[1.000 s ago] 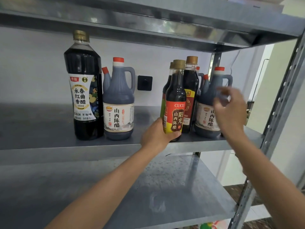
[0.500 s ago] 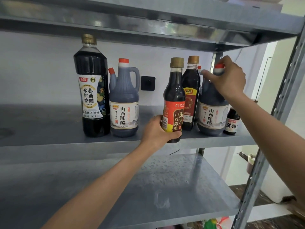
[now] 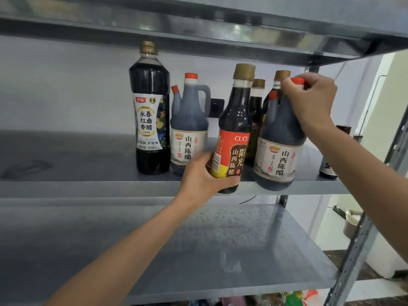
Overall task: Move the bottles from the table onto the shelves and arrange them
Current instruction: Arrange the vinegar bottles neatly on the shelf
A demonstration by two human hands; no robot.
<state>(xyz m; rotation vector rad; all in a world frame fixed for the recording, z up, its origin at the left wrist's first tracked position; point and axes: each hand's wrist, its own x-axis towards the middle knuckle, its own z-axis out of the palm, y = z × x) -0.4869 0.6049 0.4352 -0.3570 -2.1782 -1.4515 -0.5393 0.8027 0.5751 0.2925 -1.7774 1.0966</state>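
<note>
My left hand [image 3: 202,175] grips the base of a dark vinegar bottle with a red label [image 3: 235,133], lifted and tilted at the front edge of the middle shelf [image 3: 88,188]. My right hand [image 3: 311,102] grips the neck and handle of a red-capped vinegar jug [image 3: 278,151], which hangs out past the shelf edge. On the shelf to the left stand a tall dark bottle with a gold cap [image 3: 151,111] and a second handled jug [image 3: 189,127]. Two gold-capped bottles [image 3: 257,107] are partly hidden behind the held ones.
A small dark bottle [image 3: 329,166] stands at the shelf's right end. The upper shelf [image 3: 198,23] sits close above the caps. A lower shelf [image 3: 198,250] spreads below my arms. A perforated metal upright [image 3: 362,239] frames the right side. A black wall socket [image 3: 217,108] shows behind.
Both hands have lifted their bottles and drawn them toward me. The red-label bottle now tilts, and the jug has come forward off the shelf edge.
</note>
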